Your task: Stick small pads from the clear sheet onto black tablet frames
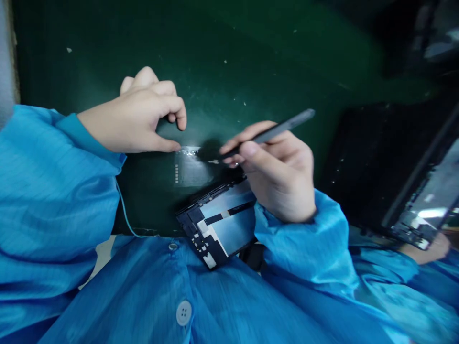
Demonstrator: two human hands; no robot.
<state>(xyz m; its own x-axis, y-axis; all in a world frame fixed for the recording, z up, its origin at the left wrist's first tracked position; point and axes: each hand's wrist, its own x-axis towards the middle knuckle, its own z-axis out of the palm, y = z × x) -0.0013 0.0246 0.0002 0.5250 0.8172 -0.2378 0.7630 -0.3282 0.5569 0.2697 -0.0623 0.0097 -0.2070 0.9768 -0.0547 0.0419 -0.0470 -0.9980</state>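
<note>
Left hand (147, 112): grip released, thumb tip at a corner of the clear plastic sheet (193, 174)
Right hand (281, 177): grip clenched around a dark pen-like tool (281, 128)
Sheet's place: flat on the green tabletop (107, 38)
Opened device (236, 224): tabletop's near edge, partly behind the right sleeve (304, 239)

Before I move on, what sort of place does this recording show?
Probably an electronics assembly or repair workstation: a tablet-like device with exposed internals tilts by the green work surface, the right hand holds a slim pen-like tool, and the wearer has a blue buttoned smock.
</note>
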